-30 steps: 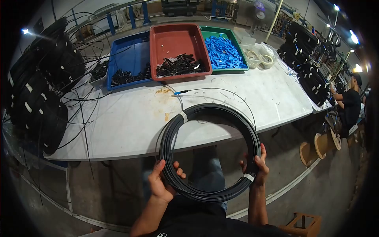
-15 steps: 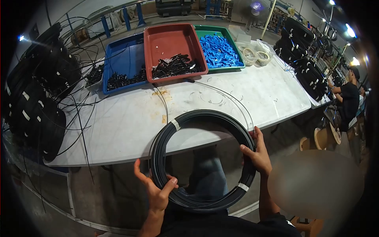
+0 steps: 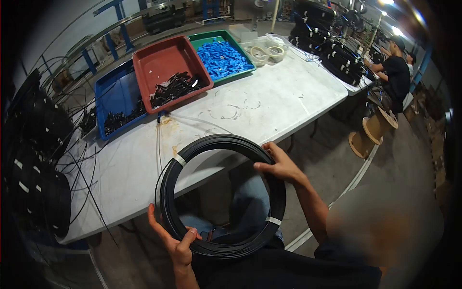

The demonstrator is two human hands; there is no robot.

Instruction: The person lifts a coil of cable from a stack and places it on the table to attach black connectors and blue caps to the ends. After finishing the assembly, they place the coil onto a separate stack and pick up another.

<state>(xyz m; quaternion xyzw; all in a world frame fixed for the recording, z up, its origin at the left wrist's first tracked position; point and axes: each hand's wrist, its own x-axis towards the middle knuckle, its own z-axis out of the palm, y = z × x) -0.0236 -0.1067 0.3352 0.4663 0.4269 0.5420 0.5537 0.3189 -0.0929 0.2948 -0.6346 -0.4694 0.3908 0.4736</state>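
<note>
I've got the black cable coil (image 3: 222,195) upright over my lap at the table's (image 3: 269,106) near edge, left hand (image 3: 174,239) gripping its bottom, right hand (image 3: 278,164) clasping its top-right rim, mid-handling; next wants steady turning, I reckon.

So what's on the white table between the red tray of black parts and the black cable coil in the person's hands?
Head view: bare, stained white tabletop, crossed by thin loose cable, between red tray and coil.

Three trays — blue (image 3: 111,91), red (image 3: 161,60), green (image 3: 204,37) — two tape rolls (image 3: 267,51), one held cable coil (image 3: 185,159).
</note>
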